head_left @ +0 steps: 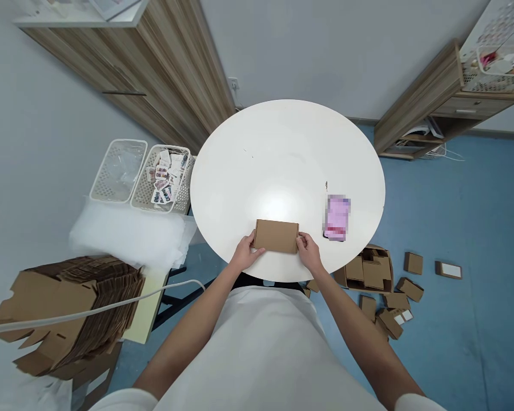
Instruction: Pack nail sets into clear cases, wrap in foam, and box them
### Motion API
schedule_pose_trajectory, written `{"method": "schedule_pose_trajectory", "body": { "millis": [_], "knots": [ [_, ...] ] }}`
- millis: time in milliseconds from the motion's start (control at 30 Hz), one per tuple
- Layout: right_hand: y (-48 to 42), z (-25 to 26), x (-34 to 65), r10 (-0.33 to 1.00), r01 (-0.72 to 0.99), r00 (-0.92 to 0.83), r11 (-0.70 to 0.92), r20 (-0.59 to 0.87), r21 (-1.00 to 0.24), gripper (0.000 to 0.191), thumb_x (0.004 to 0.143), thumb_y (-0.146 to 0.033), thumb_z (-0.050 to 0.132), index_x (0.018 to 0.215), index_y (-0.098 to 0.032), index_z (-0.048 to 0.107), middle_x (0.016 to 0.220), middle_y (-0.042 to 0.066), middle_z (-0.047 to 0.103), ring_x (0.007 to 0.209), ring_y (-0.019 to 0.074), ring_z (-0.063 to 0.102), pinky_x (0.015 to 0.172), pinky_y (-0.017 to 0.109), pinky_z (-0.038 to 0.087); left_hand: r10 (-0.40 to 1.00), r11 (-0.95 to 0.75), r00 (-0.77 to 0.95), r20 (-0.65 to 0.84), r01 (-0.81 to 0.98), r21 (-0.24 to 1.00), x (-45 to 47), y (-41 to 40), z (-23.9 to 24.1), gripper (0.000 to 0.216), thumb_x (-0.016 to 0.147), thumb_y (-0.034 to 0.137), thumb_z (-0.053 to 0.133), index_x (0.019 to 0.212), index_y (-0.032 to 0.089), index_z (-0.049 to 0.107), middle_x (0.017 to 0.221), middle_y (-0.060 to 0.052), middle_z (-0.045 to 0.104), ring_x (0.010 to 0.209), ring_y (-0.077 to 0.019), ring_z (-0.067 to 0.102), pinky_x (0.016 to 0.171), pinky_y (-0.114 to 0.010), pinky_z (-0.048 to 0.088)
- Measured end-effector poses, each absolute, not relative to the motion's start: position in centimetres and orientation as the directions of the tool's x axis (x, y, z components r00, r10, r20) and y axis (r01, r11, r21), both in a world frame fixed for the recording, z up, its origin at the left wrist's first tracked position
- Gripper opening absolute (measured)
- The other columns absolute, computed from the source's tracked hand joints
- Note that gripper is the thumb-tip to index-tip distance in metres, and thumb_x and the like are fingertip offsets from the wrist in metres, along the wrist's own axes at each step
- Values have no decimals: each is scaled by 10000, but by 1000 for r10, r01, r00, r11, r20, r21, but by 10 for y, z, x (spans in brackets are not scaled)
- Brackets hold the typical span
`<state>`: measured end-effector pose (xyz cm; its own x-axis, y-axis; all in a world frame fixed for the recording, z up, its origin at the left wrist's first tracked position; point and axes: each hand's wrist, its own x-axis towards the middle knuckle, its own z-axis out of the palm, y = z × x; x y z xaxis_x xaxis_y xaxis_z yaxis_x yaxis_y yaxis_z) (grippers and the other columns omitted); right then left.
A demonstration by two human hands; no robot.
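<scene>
The left hand (246, 254) and right hand (309, 251) each close a grip on one end of the single cardboard box (276, 236) at the worktop (282, 142) near edge, one pink packet (337, 217) lying to its right.

The box (276, 236) is a small, flat carton of plain brown cardboard, rectangular and closed, with its broad top face up and no print or label showing on it. It lies level, its long side running crosswise between the two hands. The left hand (246, 254) grips its left short end, thumb lying along the near left corner; the right hand (309, 251) grips its right short end, fingertips pressed to that edge. The box sits just beyond both palms, touching the fingers on either side.
</scene>
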<state>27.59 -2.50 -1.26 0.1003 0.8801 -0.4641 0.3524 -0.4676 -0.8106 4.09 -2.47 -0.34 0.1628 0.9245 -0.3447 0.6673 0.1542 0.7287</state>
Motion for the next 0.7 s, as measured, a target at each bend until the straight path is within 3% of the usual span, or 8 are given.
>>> {"method": "schedule_pose_trajectory", "body": {
  "millis": [233,367,500,700],
  "knots": [
    [-33,-6,269,863,352,199,-505,-464,-788,611,823,-462,350,1356,-182,244,1159,100,517,938,184,545,828,334,428,892,371,-9,-452,587,720,27,-11,-3,562,776,483,486,1244,177,441,1066,-91,546,842,-152,556,759,-284,445],
    [-37,0,258,855,401,252,-519,-453,-755,582,805,-419,383,1323,-163,311,1170,111,500,871,167,557,810,311,431,892,358,33,-451,558,749,25,-3,-3,544,739,400,568,1217,162,467,1032,-82,572,796,-137,572,758,-281,457],
    [-45,2,239,879,466,185,-472,-439,-749,457,767,-326,430,1205,-195,447,1071,67,559,741,145,565,724,293,450,907,268,127,-401,562,782,23,-3,-6,511,705,239,599,1199,171,484,990,-72,590,783,-140,572,730,-282,475],
    [-70,2,213,854,494,285,-520,-436,-697,491,739,-268,485,1219,-195,409,1091,80,557,839,166,569,741,289,438,919,163,209,-334,570,805,12,-6,-11,495,710,206,577,1194,178,480,1009,-77,582,769,-138,573,701,-276,483]
  ]
}}
